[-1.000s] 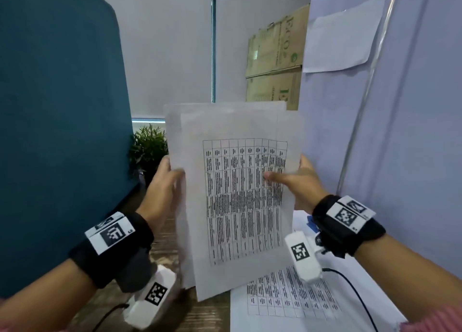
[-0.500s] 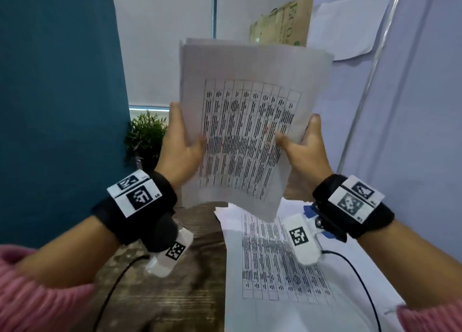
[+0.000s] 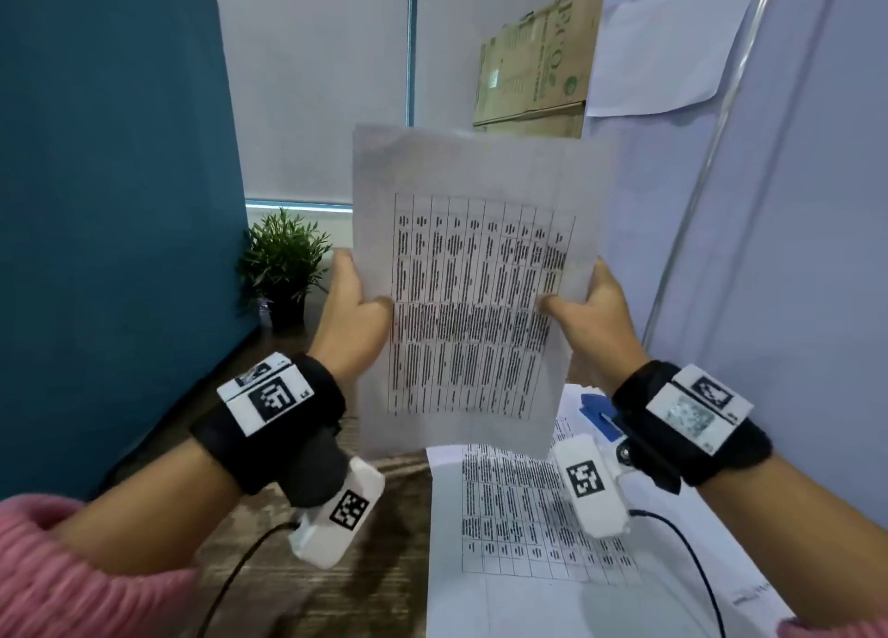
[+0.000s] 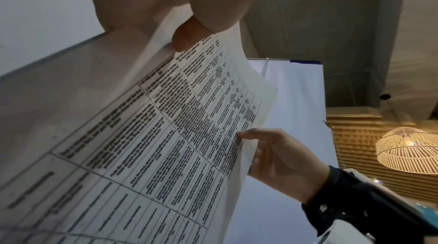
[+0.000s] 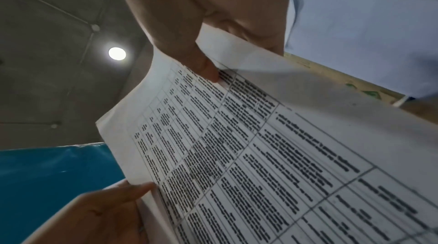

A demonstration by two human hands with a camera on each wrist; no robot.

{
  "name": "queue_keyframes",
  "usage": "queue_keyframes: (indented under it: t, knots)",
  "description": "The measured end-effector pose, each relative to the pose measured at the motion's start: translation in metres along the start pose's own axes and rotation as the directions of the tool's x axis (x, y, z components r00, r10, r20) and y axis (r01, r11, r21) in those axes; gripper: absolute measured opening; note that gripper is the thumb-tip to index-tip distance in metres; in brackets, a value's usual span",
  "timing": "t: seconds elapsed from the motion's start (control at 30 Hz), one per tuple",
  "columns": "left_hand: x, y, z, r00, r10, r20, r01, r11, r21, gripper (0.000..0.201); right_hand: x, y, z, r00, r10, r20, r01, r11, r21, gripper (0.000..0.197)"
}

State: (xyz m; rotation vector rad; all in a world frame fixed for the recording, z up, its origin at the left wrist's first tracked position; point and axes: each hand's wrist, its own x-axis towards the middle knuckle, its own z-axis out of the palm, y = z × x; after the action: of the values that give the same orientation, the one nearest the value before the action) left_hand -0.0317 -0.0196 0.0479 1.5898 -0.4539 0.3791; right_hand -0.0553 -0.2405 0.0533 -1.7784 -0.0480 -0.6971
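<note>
I hold a thin stack of printed sheets [image 3: 471,291] upright in front of me, each with a table of black text. My left hand [image 3: 353,311] pinches the left edge, thumb on the front and fingers behind. My right hand [image 3: 584,311] pinches the right edge the same way. In the left wrist view the sheets [image 4: 151,145] fan apart slightly at my left hand [image 4: 187,29], and my right hand [image 4: 272,158] shows at the far edge. The right wrist view shows the sheets [image 5: 260,154], my right hand [image 5: 208,64] and my left hand [image 5: 113,203].
More printed sheets [image 3: 528,541] lie on the wooden desk [image 3: 307,599] under my hands, with a blue clip [image 3: 598,414] on them. A small potted plant [image 3: 283,262] stands at the back left beside a teal partition [image 3: 110,205]. Cardboard [image 3: 533,56] leans behind; a pale panel [image 3: 788,253] is on the right.
The sheets rose from near the desk to chest height, then dropped slightly and straightened. Both hands kept their hold on the two side edges.
</note>
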Motion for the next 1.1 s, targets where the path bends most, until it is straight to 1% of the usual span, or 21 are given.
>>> queue_keyframes:
  t: [0.07, 0.13, 0.2, 0.3, 0.4, 0.47, 0.53, 0.57, 0.63, 0.67, 0.7, 0.73, 0.77, 0.8, 0.83, 0.87, 0.9, 0.93, 0.97, 1.0, 1.1]
  knots:
    - [-0.009, -0.017, 0.001, 0.997, -0.076, 0.008, 0.076, 0.997, -0.007, 0.04, -0.012, 0.013, 0.0, 0.993, 0.092, 0.067, -0.09, 0.995, -0.031, 0.035]
    - [-0.016, -0.031, 0.0, 0.993, -0.116, 0.01, 0.116, 0.993, 0.014, 0.041, -0.022, 0.028, 0.003, 0.973, 0.174, 0.151, -0.164, 0.984, -0.073, 0.036]
    - [-0.018, -0.033, -0.002, 0.993, -0.116, 0.001, 0.116, 0.993, 0.013, 0.045, -0.024, 0.035, -0.001, 0.952, 0.215, 0.219, -0.198, 0.975, -0.097, 0.037]
    - [-0.019, -0.027, -0.008, 0.998, -0.066, -0.017, 0.066, 0.998, -0.003, 0.045, -0.022, 0.033, -0.016, 0.928, 0.226, 0.295, -0.219, 0.974, -0.057, 0.022]
    - [-0.016, -0.016, -0.016, 0.998, -0.014, -0.06, 0.014, 1.0, -0.004, 0.046, -0.018, 0.019, -0.027, 0.934, 0.145, 0.327, -0.135, 0.989, -0.051, 0.012]
    - [-0.007, -0.003, -0.02, 0.993, 0.071, -0.096, -0.07, 0.997, 0.016, 0.047, -0.011, 0.001, -0.027, 0.964, 0.01, 0.265, 0.005, 0.998, -0.056, 0.015]
    - [0.007, 0.013, -0.024, 0.97, 0.191, -0.148, -0.185, 0.981, 0.053, 0.049, -0.001, -0.022, -0.026, 0.972, -0.137, 0.193, 0.149, 0.988, -0.049, 0.016]
    - [0.014, 0.021, -0.028, 0.954, 0.241, -0.176, -0.233, 0.97, 0.068, 0.049, 0.003, -0.033, -0.027, 0.968, -0.183, 0.17, 0.189, 0.982, -0.02, 0.016]
    - [0.025, 0.033, -0.037, 0.922, 0.324, -0.211, -0.318, 0.946, 0.062, 0.052, 0.01, -0.046, -0.029, 0.964, -0.231, 0.134, 0.228, 0.973, 0.038, 0.014]
    - [0.029, 0.037, -0.042, 0.909, 0.358, -0.215, -0.355, 0.933, 0.056, 0.053, 0.012, -0.045, -0.029, 0.965, -0.229, 0.127, 0.226, 0.973, 0.038, 0.013]
    - [0.031, 0.038, -0.047, 0.9, 0.379, -0.217, -0.376, 0.925, 0.053, 0.054, 0.012, -0.039, -0.029, 0.97, -0.205, 0.132, 0.208, 0.978, -0.006, 0.015]
    - [0.031, 0.037, -0.052, 0.899, 0.377, -0.222, -0.375, 0.925, 0.053, 0.053, 0.01, -0.026, -0.03, 0.973, -0.172, 0.153, 0.188, 0.977, -0.098, 0.017]
    - [0.031, 0.033, -0.056, 0.905, 0.358, -0.23, -0.355, 0.933, 0.056, 0.052, 0.005, -0.011, -0.03, 0.974, -0.119, 0.193, 0.164, 0.958, -0.235, 0.021]
    - [0.03, 0.027, -0.06, 0.913, 0.326, -0.246, -0.322, 0.945, 0.06, 0.05, -0.001, 0.007, -0.031, 0.962, -0.033, 0.271, 0.136, 0.918, -0.372, 0.027]
    - [0.027, 0.017, -0.063, 0.92, 0.289, -0.263, -0.283, 0.957, 0.062, 0.05, -0.01, 0.025, -0.033, 0.917, 0.095, 0.387, 0.132, 0.843, -0.522, 0.036]
    - [0.022, 0.006, -0.065, 0.928, 0.245, -0.281, -0.237, 0.969, 0.065, 0.049, -0.02, 0.042, -0.035, 0.836, 0.241, 0.493, 0.19, 0.716, -0.672, 0.047]
    - [0.016, -0.004, -0.066, 0.936, 0.198, -0.29, -0.186, 0.98, 0.069, 0.048, -0.032, 0.054, -0.037, 0.744, 0.397, 0.538, 0.265, 0.563, -0.783, 0.057]
    - [0.008, -0.014, -0.066, 0.946, 0.148, -0.289, -0.133, 0.989, 0.072, 0.047, -0.043, 0.064, -0.04, 0.674, 0.514, 0.531, 0.326, 0.438, -0.838, 0.065]
    - [0.0, -0.023, -0.064, 0.955, 0.103, -0.279, -0.086, 0.994, 0.071, 0.046, -0.051, 0.071, -0.043, 0.631, 0.589, 0.505, 0.35, 0.365, -0.863, 0.071]
    - [-0.007, -0.029, -0.061, 0.961, 0.066, -0.269, -0.047, 0.996, 0.076, 0.044, -0.058, 0.077, -0.045, 0.616, 0.627, 0.477, 0.34, 0.335, -0.879, 0.074]
    - [-0.023, -0.039, -0.052, 0.98, 0.015, -0.198, 0.0, 0.997, 0.074, 0.042, -0.065, 0.083, -0.049, 0.627, 0.658, 0.418, 0.263, 0.327, -0.908, 0.084]
